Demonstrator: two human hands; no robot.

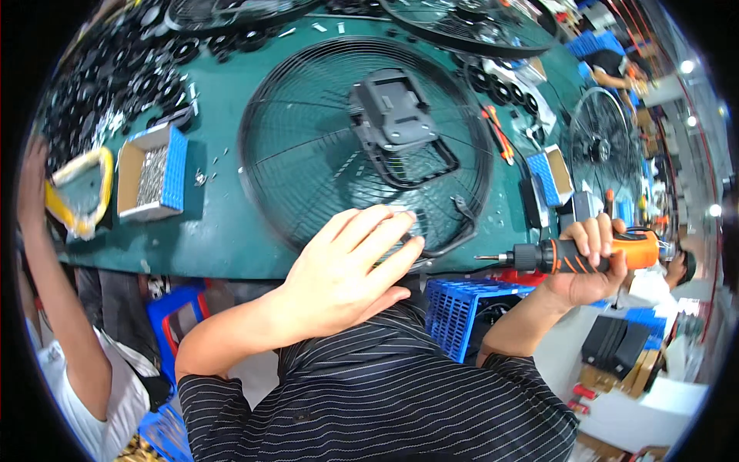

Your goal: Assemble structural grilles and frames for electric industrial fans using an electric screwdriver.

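Note:
A round black wire fan grille [281,131] lies on the green table in front of me. On it rests a black plastic housing with a frame-like stand [396,112]. A curved black bar [466,223] lies at the grille's near right. My left hand [346,266] reaches over the grille's near edge, fingers stretched out and slightly apart; whether the fingertips touch the wires I cannot tell. In my right hand [586,286] is an orange and black electric screwdriver [640,250], held level off the table's front edge, its bit pointing left.
A blue box of small screws [154,171] stands left, near a yellow-wrapped ring [81,192] and another person's arm [58,285]. Black parts [108,100] cover the far left. Red-handled pliers [499,135] and a smaller blue box [550,175] lie right. A blue crate [454,312] stands below.

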